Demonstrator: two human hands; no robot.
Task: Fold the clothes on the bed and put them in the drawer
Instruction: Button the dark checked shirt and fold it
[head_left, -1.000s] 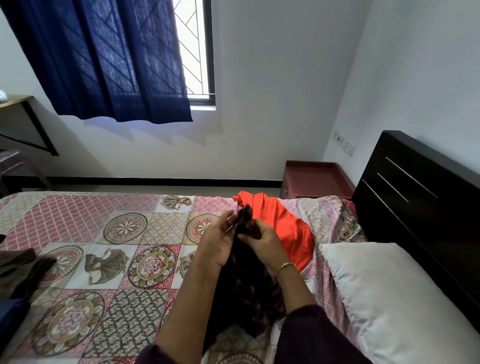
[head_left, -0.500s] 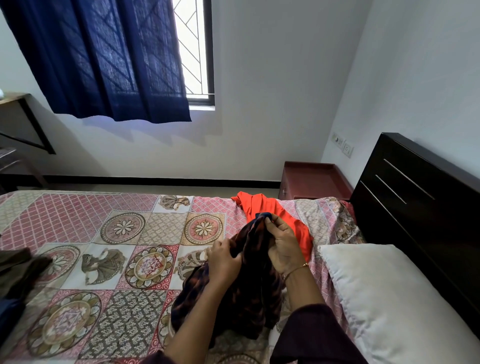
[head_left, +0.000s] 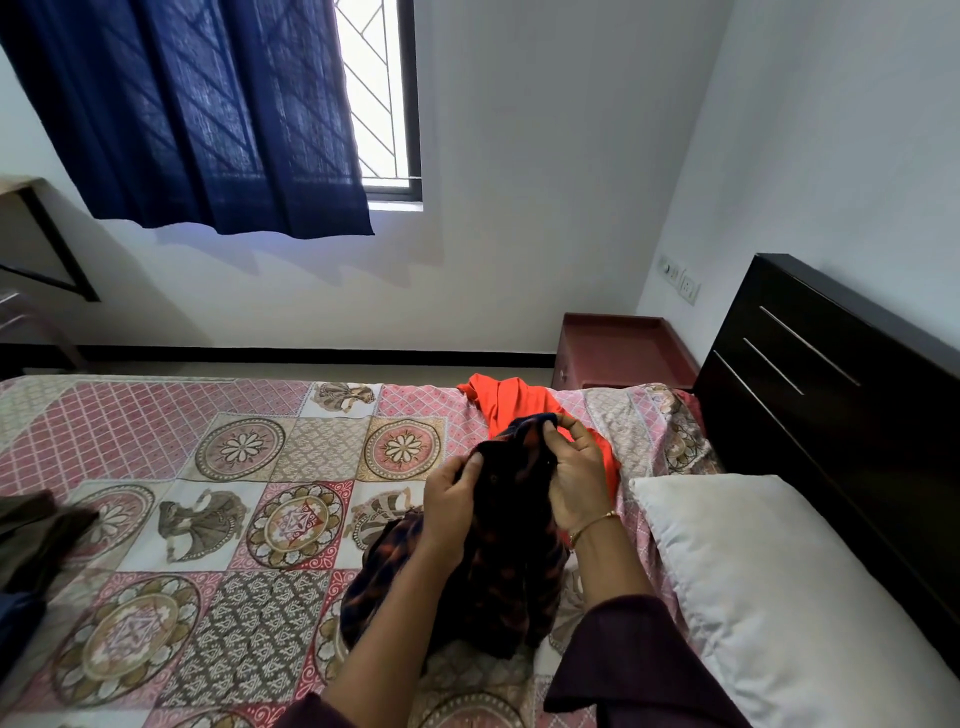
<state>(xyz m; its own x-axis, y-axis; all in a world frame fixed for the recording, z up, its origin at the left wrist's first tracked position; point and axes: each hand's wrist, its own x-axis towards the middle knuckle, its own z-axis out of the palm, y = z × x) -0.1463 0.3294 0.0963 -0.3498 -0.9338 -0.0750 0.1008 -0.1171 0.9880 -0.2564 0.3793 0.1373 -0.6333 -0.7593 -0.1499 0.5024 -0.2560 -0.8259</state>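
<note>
Your left hand (head_left: 451, 512) and your right hand (head_left: 576, 478) both have their fingers curled into the dark checked shirt with orange lines (head_left: 498, 561), pinching its upper edge and holding it up over the patterned patchwork bedspread (head_left: 208, 467); its lower folds bunch on the bed, so its shape is hard to make out. Behind it, the bright orange garment (head_left: 511, 402) lies partly hidden by the shirt and your right hand. At the left edge, one olive-brown cloth (head_left: 31, 535) and one dark blue cloth (head_left: 15, 623) are cut off by the frame. You have one white pillow (head_left: 779, 587) beside the black headboard (head_left: 831, 389). The reddish-brown bedside drawer unit (head_left: 618, 351) stands beyond the bed.
</note>
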